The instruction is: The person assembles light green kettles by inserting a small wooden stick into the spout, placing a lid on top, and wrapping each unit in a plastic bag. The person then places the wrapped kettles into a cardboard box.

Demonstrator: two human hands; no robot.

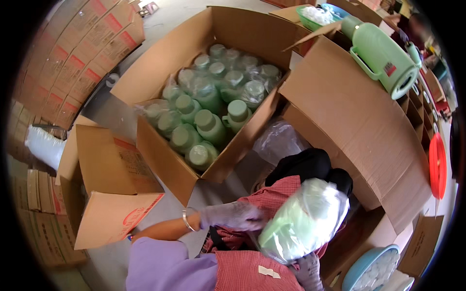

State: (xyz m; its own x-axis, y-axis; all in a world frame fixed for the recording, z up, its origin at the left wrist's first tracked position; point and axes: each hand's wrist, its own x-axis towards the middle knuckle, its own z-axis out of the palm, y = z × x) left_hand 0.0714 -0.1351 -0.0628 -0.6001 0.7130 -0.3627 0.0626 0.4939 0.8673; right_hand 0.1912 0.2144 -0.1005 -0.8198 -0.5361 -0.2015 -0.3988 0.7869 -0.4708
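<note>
In head view, the bagged pale-green flask (291, 228) was over the person's lap, btwn L hand (233, 216) & R hand (308, 271), both gloved. L fingers were blurred nr the bag, can't tell how open or if touching; R fingers were at its lower end, grip part-hidden, closure unclear. Big open carton (162, 157) w/ green flasks (209, 127) stood ahead.

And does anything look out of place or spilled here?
One thing: a pale green vacuum flask lies on its side at upper right, base showing, unlike the flasks standing upright in the open carton. Nothing looks spilled.
</note>
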